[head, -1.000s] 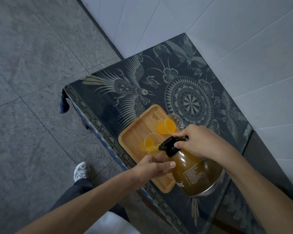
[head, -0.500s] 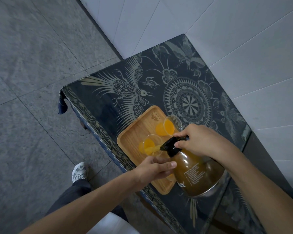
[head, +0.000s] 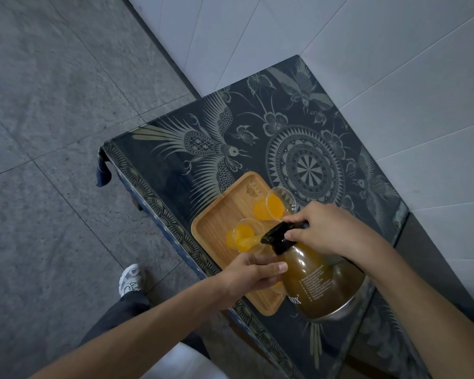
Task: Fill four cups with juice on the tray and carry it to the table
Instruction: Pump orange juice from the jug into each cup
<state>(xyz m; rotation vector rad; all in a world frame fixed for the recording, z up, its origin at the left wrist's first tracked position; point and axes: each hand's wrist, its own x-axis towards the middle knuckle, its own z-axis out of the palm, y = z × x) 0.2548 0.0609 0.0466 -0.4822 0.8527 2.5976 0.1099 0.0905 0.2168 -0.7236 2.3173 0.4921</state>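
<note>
A wooden tray [head: 222, 214] lies on the dark patterned table [head: 257, 138]. Two clear plastic cups show on it: a far cup [head: 274, 205] with orange juice, and a near cup [head: 242, 236] into which juice streams from the black spout of a glass jug [head: 316, 285]. My right hand [head: 329, 228] grips the jug's black handle and tilts it leftward. My left hand [head: 252, 272] rests against the jug's lower neck over the tray. Anything under my left hand and the jug is mostly hidden; a bit of orange shows there.
The table stands against a white tiled wall [head: 367, 64] at the right. Grey stone floor [head: 52, 119] spreads to the left, with my white shoe [head: 130, 279] beside the table's near edge. A cloth corner [head: 103, 173] hangs off the table's left corner.
The jug keeps pouring and the juice in the near cup has risen a little. Both hands hold nearly the same places; the view has shifted slightly.
</note>
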